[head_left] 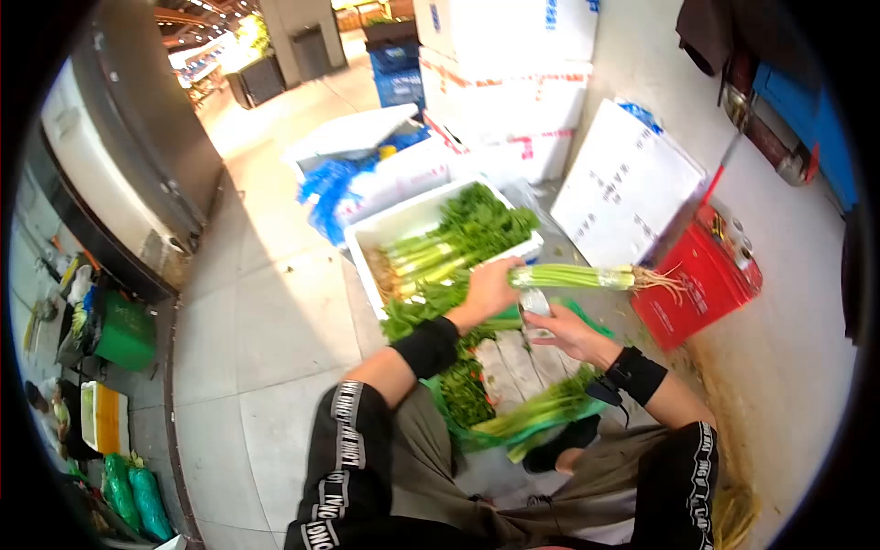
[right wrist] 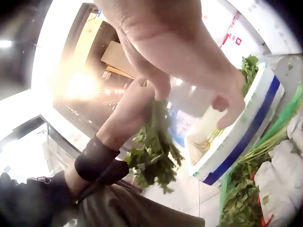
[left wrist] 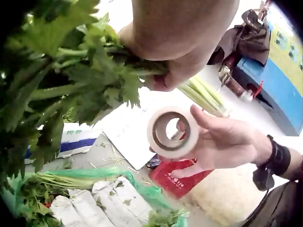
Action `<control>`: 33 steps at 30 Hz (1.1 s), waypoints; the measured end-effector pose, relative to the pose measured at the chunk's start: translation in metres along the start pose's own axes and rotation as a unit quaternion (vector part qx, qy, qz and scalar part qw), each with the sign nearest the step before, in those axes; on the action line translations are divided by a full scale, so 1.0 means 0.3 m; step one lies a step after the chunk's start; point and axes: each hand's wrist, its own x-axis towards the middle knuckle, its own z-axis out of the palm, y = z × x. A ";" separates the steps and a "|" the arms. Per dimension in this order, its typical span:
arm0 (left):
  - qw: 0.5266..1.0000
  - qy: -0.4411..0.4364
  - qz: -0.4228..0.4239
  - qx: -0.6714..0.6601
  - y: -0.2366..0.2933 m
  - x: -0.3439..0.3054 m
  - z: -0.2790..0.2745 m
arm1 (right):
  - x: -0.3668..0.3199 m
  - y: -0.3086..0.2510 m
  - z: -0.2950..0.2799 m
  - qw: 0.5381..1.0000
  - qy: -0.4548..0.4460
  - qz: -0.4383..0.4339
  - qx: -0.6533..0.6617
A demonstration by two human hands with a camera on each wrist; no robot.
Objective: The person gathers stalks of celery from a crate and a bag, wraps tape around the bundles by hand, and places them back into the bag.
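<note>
My left hand (head_left: 490,291) grips a bunch of celery (head_left: 570,277) just below its leaves. The pale stalks and stringy roots point right in the head view, and the leaves hang past the hand in the left wrist view. Close under the stalks, my right hand (head_left: 570,334) holds a wide roll of clear tape (left wrist: 173,131) between thumb and fingers. A band of tape shows around the stalks near the roots. More celery (head_left: 486,220) lies in a white foam box (head_left: 367,266) ahead.
Between my legs, a green plastic bag (left wrist: 118,171) holds white wrapped bundles (head_left: 524,368) and leafy greens. To the right stand a red box (head_left: 689,284) and a leaning white foam lid (head_left: 625,188). White cartons (head_left: 509,101) are stacked behind. A green bin (head_left: 126,332) stands far left.
</note>
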 end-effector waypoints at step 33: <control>0.943 -0.126 0.279 0.129 0.105 -0.138 0.001 | -0.039 -0.144 -0.280 0.969 -0.085 -0.226 0.055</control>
